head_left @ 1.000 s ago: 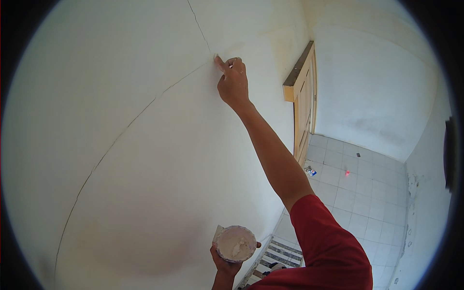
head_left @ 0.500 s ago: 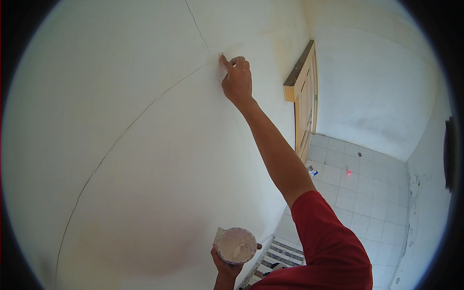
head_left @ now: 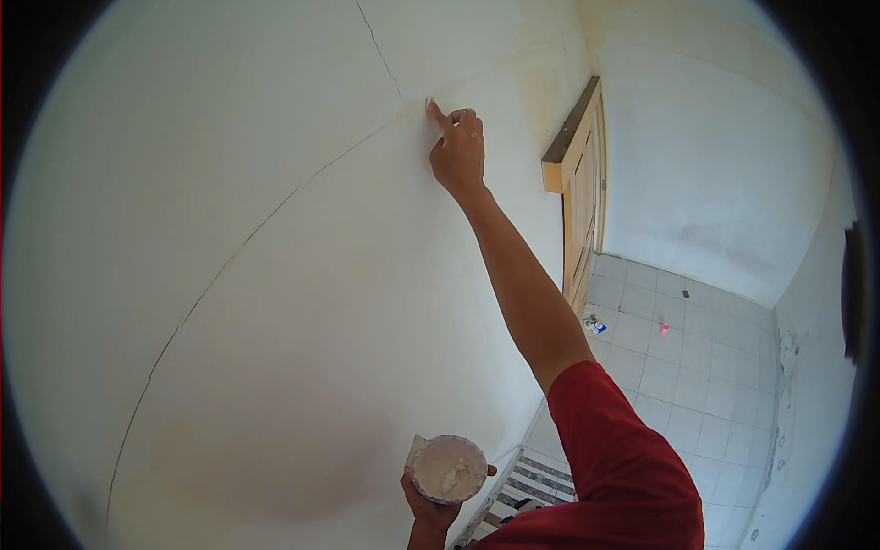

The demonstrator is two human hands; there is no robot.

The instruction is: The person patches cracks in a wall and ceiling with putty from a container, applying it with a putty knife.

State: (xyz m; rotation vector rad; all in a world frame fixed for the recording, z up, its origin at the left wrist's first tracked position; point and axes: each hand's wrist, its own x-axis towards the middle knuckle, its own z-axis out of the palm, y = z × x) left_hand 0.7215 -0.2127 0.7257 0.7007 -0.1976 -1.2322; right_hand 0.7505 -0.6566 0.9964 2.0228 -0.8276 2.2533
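Observation:
My right hand is against the white wall, one finger extended with a whitened tip touching it, the other fingers curled. It is just right of the meeting of two thin cracks, where a pale smear shows. Low in view, my left hand grips a round tub of pale paste, with a flat blade held against its side. My right forearm and red sleeve cross the lower right.
A wooden door with a top frame juts from the wall at right. A tiled floor holds small objects and a red item. A slatted striped structure lies below. A dark shape is at the far right.
My right hand has slid a short way rightward along the wall, away from the cracks' junction. My left hand and the tub have shifted slightly down with the view.

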